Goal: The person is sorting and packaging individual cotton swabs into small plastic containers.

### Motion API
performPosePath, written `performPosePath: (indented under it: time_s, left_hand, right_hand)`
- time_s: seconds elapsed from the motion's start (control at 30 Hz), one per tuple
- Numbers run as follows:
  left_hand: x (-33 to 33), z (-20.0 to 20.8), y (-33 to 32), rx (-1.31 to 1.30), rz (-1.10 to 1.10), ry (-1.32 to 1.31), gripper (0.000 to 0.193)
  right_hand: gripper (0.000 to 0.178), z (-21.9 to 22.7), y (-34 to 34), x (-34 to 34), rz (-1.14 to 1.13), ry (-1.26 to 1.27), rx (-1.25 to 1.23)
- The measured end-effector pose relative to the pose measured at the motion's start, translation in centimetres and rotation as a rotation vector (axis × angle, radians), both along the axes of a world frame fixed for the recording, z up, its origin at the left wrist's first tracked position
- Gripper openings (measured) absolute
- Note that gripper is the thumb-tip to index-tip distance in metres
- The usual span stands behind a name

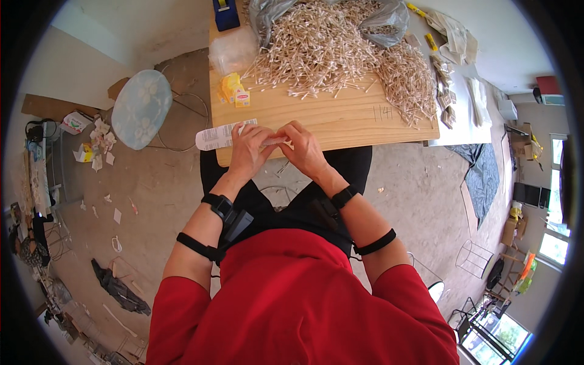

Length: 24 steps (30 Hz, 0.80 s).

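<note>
Low over the table's front edge, both hands are on a pale plastic packet [213, 139] with printing on it. My left hand [245, 152] is closed around its middle, and the rounded end sticks out to the left. At the other end, the fingers of my right hand [303, 149] pinch the plastic close beside the left fingertips. What is inside the packet cannot be made out. Beyond the hands, a large heap of cotton swabs [322, 52] spreads over the wooden table [316, 125]. Small yellow cards [231, 85] lie just past my left hand.
Clear plastic bags [234, 50] and a blue tape dispenser [227, 17] are at the table's far left. A grey plastic bag [389, 25] lies against the heap. Filled packets [446, 91] line its right side. A round stool [142, 109] stands to the left.
</note>
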<state>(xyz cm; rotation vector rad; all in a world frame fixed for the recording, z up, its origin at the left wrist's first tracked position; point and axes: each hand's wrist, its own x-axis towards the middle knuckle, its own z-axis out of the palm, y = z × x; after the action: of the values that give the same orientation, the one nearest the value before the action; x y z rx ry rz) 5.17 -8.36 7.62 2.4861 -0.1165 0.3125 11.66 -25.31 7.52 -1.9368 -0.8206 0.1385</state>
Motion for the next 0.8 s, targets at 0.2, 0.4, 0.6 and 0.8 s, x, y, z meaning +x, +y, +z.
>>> performPosePath:
  time_s: [0.2,0.4,0.6,0.8]
  left_hand:
    - [0.1,0.2,0.3,-0.028,-0.045,0.019,0.027]
    - [-0.8,1.3,0.6,-0.012,-0.064,-0.052,0.030]
    - [-0.5,1.9,1.0,-0.021,-0.074,-0.088,0.023]
    - [-0.7,2.2,1.0,0.012,-0.134,-0.020,0.014]
  right_hand:
    - [0.017,0.0,0.1,0.0,-0.017,0.012,-0.008]
    - [0.015,0.3,-0.5,0.7,0.002,0.027,-0.031]
    - [0.012,0.4,-0.2,0.8,0.071,-0.061,-0.067]
    - [0.008,0.4,-0.1,0.8,0.092,-0.120,-0.153]
